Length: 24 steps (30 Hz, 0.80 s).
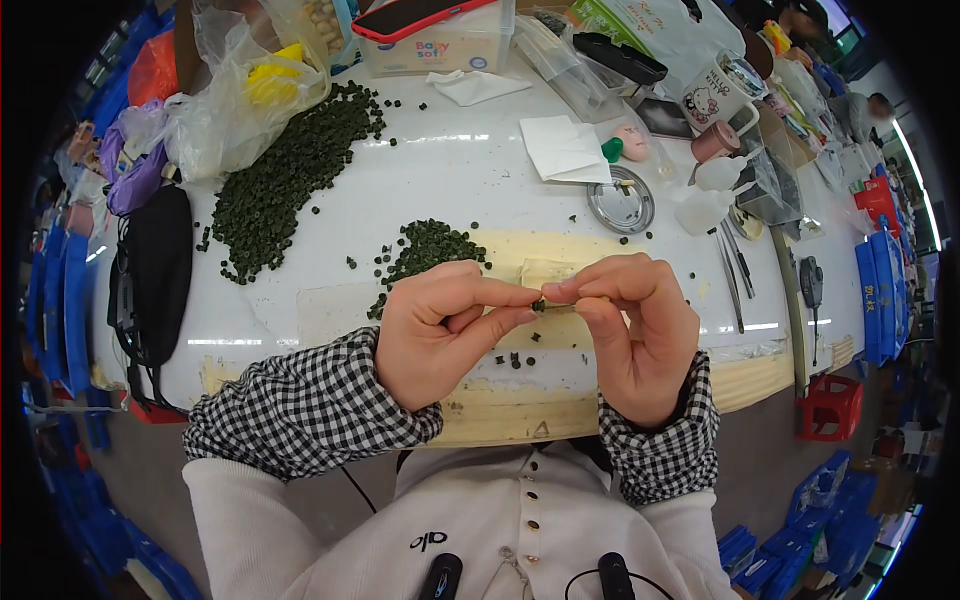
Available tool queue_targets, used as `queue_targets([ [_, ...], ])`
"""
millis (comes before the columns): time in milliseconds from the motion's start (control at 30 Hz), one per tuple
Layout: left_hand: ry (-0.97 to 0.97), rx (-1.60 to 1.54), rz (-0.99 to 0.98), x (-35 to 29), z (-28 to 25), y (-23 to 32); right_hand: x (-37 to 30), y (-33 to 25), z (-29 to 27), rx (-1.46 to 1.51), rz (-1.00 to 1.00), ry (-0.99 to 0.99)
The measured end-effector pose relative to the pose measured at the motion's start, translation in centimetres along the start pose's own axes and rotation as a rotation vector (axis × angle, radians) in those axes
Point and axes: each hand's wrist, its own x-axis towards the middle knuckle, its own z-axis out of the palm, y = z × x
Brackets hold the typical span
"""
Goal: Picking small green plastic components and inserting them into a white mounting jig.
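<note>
My left hand (430, 325) is closed in a pinch, thumb and forefinger on a small dark green part (539, 304). Meeting it fingertip to fingertip, my right hand (645, 330) is closed too, on something thin that I cannot make out. Both hands are over a yellowish patch (500, 245) of the white table. Just left of them lies a small heap of dark green parts (430, 248), and a few loose ones (515, 361) sit below my fingers. A much larger heap of the same parts (285, 185) spreads farther left.
Two tweezers (735, 270) lie at the right, near a round metal lid (620, 200). Paper tissues (565, 148), a white mug (715, 95) and a clear plastic box (435, 45) with a red-edged phone (415, 15) stand behind. A black pouch (155, 275) borders the left.
</note>
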Motion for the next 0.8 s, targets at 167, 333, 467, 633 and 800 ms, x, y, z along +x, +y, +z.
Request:
queue_targets([
  [167, 0.01, -0.008, 0.004, 0.0, 0.1, 0.0, -0.1, 0.0, 0.0, 0.016, 0.026, 0.009],
  [333, 0.012, -0.021, -0.023, 0.0, 0.0, 0.3, -0.3, 0.0, -0.2, 0.004, 0.138, 0.194],
  [467, 0.018, -0.034, -0.057, 0.1, 0.1, 0.1, -0.1, 0.8, -1.3, -0.443, 0.06, 0.083],
  [633, 0.048, -0.055, -0.089, 0.1, 0.1, 0.1, -0.1, 1.3, -1.1, -0.61, 0.019, -0.02],
  [800, 0.068, -0.074, -0.088, 0.0, 0.2, -0.1, -0.8, -1.1, -1.0, -0.467, 0.038, 0.004],
])
